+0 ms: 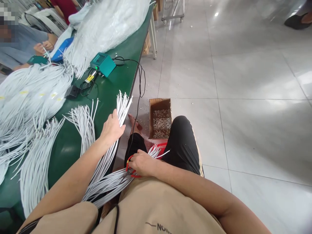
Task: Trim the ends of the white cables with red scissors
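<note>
My left hand (112, 127) is closed around a bundle of white cables (123, 105) at the table's edge, their stripped tips fanned out beyond my fingers. Over my lap, my right hand (141, 162) is closed on red-handled cutters (128, 164). A second bundle of white cables (109, 185) runs across my lap and beneath my right hand, with its tips (154, 151) showing on the far side. Two more cable bundles lie on the green table, one (84, 125) beside my left forearm and the other (40, 165) further left.
A teal device (102, 64) with a black cord stands on the green table (126, 48). Large cable piles (36, 91) cover its left side, where a co-worker's hands (44, 47) show. A cardboard box (162, 118) holding small scraps sits on the floor beside my legs.
</note>
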The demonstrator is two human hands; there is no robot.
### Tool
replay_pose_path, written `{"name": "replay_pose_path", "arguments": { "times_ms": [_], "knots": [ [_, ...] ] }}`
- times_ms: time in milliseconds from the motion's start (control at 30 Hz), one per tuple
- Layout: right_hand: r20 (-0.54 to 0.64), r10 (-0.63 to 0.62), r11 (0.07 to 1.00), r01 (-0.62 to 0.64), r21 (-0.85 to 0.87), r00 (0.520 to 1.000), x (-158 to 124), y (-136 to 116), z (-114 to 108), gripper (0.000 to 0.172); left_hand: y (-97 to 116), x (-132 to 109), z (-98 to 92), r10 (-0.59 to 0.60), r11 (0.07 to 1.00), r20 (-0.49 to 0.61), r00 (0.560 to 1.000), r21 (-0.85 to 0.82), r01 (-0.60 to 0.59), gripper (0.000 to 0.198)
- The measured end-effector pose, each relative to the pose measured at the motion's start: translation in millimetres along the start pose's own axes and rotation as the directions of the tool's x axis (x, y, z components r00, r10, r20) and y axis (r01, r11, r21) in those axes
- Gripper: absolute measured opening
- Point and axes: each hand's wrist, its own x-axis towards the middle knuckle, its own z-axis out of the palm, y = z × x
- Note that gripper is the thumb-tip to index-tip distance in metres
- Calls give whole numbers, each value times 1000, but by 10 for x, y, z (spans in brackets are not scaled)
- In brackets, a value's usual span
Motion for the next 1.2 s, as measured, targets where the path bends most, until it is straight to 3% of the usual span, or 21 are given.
{"name": "replay_pose_path", "arguments": {
  "times_ms": [67, 100, 167, 233, 300, 367, 433, 467, 533, 600, 667, 733, 800, 867, 933, 1000, 1067, 1200],
  "knots": [
    [-25, -8, 1000, 8, 11, 1000, -25, 15, -15, 12, -58, -5, -93, -37, 958, 107, 994, -280, 66, 59],
    [-44, -9, 1000, 10, 18, 999, -43, 29, -31, 12, -87, -18, -153, -34, 872, 210, 977, -472, 132, 51],
    [-109, -9, 1000, 12, 29, 994, -89, 69, -78, 12, -116, -53, -284, 27, 584, 374, 927, -758, 289, 46],
    [-219, -8, 999, 18, 43, 976, -147, 122, -136, 10, -82, -80, -403, 121, 326, 459, 880, -856, 402, 37],
    [-373, 17, 995, 23, 101, 928, -210, 177, -205, 9, 21, -81, -482, 208, 211, 499, 842, -863, 459, 30],
    [-548, 149, 965, -1, 261, 823, -275, 225, -300, 16, 169, -50, -513, 234, 214, 538, 810, -841, 497, 28],
    [-643, 425, 843, -19, 538, 637, -340, 263, -434, 27, 333, 5, -509, 245, 266, 578, 778, -812, 520, 30],
    [-614, 590, 720, 2, 694, 524, -373, 280, -516, 31, 413, 39, -497, 267, 299, 594, 759, -800, 521, 32],
    [-451, 806, 418, 171, 892, 383, -444, 319, -698, 35, 560, 109, -461, 337, 378, 618, 710, -779, 500, 33],
    [-328, 896, 222, 335, 916, 301, -523, 369, -870, 35, 684, 170, -405, 385, 458, 633, 672, -763, 456, 28],
    [-309, 925, 194, 422, 886, 223, -607, 425, -996, 34, 783, 202, -321, 404, 516, 638, 655, -751, 413, 22],
    [-294, 940, 190, 445, 875, 176, -688, 477, -1061, 35, 857, 185, -207, 407, 538, 648, 644, -740, 404, 21],
    [-281, 946, 187, 441, 878, 159, -755, 516, -1075, 38, 912, 113, -67, 384, 505, 665, 640, -732, 457, 22],
    [-271, 947, 175, 434, 884, 171, -800, 538, -1063, 41, 950, 1, 79, 322, 392, 669, 670, -738, 549, 24],
    [-226, 950, 117, 426, 897, 217, -820, 548, -1044, 37, 976, -119, 207, 267, 294, 661, 701, -749, 595, 24],
    [-145, 950, 18, 413, 911, 278, -818, 557, -1023, 31, 989, -213, 297, 240, 244, 662, 710, -749, 616, 22],
    [-76, 949, -55, 399, 915, 305, -801, 574, -999, 33, 994, -262, 349, 212, 206, 666, 715, -746, 633, 21],
    [-60, 965, -37, 359, 932, 257, -749, 629, -956, 31, 982, -220, 392, 188, 134, 657, 730, -753, 644, 24]
  ]
}}
